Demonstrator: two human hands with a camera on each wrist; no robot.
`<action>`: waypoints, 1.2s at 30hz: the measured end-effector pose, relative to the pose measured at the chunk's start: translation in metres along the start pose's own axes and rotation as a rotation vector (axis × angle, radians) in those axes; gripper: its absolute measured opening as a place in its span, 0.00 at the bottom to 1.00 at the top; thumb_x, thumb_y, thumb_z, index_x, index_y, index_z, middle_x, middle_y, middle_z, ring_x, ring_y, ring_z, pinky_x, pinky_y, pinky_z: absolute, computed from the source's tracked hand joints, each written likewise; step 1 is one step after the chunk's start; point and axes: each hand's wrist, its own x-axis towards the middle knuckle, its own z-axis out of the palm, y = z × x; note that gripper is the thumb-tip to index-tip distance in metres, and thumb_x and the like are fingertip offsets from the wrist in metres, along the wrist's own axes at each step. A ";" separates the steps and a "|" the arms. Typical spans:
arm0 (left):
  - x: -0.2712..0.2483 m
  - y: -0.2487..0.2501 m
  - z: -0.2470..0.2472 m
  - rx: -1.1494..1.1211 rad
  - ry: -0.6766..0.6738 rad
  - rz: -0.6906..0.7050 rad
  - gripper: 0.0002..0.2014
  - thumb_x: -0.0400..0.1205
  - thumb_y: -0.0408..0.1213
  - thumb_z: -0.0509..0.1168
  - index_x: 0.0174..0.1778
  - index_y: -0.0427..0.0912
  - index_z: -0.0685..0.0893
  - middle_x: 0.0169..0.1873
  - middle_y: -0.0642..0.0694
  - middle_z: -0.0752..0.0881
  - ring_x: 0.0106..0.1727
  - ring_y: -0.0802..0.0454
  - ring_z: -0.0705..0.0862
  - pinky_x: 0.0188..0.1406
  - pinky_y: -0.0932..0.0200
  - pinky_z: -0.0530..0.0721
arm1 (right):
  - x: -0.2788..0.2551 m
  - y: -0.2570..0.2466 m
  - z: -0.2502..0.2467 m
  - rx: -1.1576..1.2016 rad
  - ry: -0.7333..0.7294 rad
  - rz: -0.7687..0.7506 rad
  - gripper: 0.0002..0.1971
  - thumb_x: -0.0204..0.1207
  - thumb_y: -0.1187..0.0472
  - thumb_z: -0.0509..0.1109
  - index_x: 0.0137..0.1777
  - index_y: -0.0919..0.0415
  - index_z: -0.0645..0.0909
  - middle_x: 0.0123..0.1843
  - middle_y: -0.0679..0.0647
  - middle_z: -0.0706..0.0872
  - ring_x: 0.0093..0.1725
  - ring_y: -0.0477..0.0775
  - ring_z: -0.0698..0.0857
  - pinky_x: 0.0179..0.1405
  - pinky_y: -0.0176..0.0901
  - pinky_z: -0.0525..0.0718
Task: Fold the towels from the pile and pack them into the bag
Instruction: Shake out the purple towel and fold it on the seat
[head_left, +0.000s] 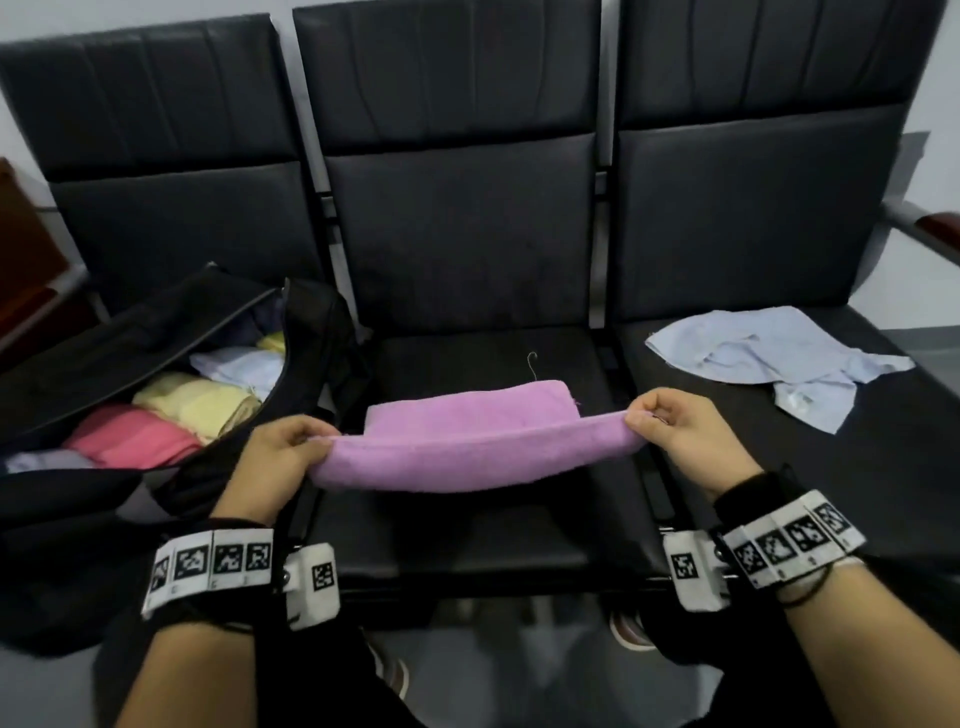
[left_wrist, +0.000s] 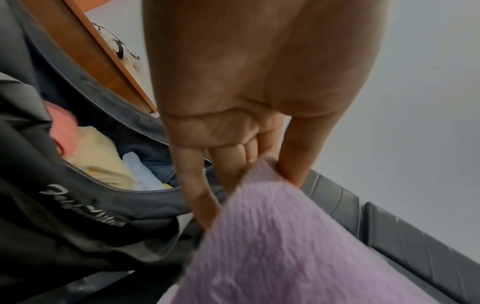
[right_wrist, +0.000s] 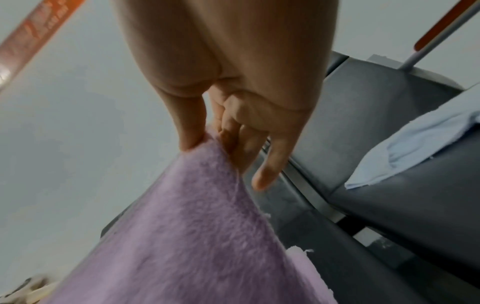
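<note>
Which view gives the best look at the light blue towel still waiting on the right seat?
The head view: the blue towel lies crumpled and unfolded, whole in frame, on the right seat. The right wrist view catches only one edge of it beyond the right hand. The left wrist view does not show it.

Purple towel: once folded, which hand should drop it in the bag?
Left, probably. The bag lies open beside the left hand, which pinches the purple towel at that end. The right hand holds the far end, nearer the blue towel.
</note>
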 end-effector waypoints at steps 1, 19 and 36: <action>-0.005 -0.009 0.002 0.024 -0.059 -0.035 0.15 0.76 0.17 0.69 0.35 0.43 0.89 0.27 0.56 0.89 0.36 0.56 0.83 0.36 0.73 0.80 | -0.004 0.007 0.000 0.013 -0.013 0.018 0.08 0.77 0.73 0.71 0.39 0.63 0.83 0.37 0.56 0.86 0.39 0.47 0.81 0.39 0.30 0.78; -0.006 -0.039 0.032 -0.066 -0.021 -0.266 0.05 0.84 0.24 0.66 0.47 0.32 0.87 0.22 0.53 0.83 0.17 0.65 0.75 0.13 0.71 0.71 | 0.029 0.049 0.022 0.046 0.107 0.152 0.11 0.79 0.73 0.66 0.56 0.60 0.82 0.36 0.55 0.83 0.33 0.49 0.78 0.25 0.41 0.78; 0.025 -0.108 0.073 0.241 -0.005 -0.432 0.17 0.79 0.31 0.70 0.65 0.42 0.82 0.53 0.43 0.87 0.57 0.42 0.85 0.60 0.53 0.80 | 0.058 0.119 0.057 -0.565 -0.043 0.394 0.20 0.77 0.58 0.72 0.68 0.63 0.81 0.43 0.52 0.84 0.49 0.56 0.83 0.49 0.38 0.72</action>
